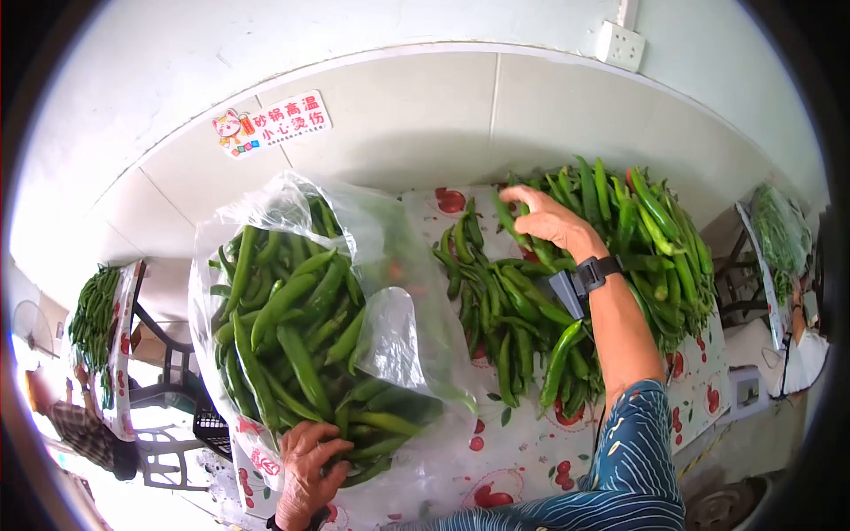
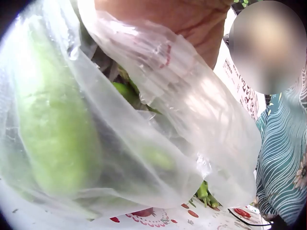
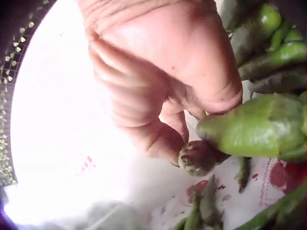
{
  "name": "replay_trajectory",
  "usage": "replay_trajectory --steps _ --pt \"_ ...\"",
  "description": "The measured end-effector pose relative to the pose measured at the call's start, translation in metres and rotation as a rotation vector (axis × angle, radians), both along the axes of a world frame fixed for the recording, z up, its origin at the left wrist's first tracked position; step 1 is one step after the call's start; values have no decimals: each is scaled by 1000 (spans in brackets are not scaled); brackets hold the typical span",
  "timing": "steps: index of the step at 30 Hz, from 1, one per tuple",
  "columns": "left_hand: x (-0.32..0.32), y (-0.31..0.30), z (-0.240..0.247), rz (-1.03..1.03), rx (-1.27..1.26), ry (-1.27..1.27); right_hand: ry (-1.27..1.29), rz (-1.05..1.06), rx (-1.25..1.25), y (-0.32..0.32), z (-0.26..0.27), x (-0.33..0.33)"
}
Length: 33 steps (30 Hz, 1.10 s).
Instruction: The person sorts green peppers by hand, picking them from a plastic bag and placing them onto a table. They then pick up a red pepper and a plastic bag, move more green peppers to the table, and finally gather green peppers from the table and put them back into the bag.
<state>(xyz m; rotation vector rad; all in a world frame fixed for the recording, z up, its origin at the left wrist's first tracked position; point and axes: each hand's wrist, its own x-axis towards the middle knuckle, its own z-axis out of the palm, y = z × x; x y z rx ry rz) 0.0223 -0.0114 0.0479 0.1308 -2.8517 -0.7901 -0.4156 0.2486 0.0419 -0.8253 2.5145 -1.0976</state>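
Note:
A clear plastic bag (image 1: 390,327) full of long green peppers (image 1: 301,310) lies on the left of the table. My left hand (image 1: 310,469) holds the bag's near edge, its fingers curled over the rim beside the peppers. In the left wrist view the film (image 2: 192,96) hangs below that hand, and a pepper (image 2: 57,129) shows through it. My right hand (image 1: 553,221) is at the far side of the loose pepper pile (image 1: 655,221). In the right wrist view its curled fingers and thumb close about the end of one green pepper (image 3: 259,127).
More loose peppers (image 1: 522,319) lie between the bag and the right arm on the cherry-print tablecloth (image 1: 496,460). A tiled wall (image 1: 398,115) stands behind the table. Side tables bear more greens (image 1: 93,310) at far left and a bagged bunch (image 1: 779,230) at far right, with people nearby.

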Motion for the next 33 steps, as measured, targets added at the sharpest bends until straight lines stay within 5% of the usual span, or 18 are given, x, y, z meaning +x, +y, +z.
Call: replay_trajectory --steps 12,18,21,24,30,33 --pt "2 4 3 -23 -21 48 -79 -239 -172 79 81 91" --pt "5 3 -4 -12 13 48 45 -369 -771 45 100 56" --pt "5 3 -3 -16 10 53 -37 -222 -1100 10 126 42" --pt "6 2 -3 -15 -1 62 51 -209 -1150 -15 149 36" --pt "4 2 -4 -35 -16 108 70 -28 -469 13 135 96" --pt "3 2 -1 -45 -17 110 -47 -175 -152 51 83 161"
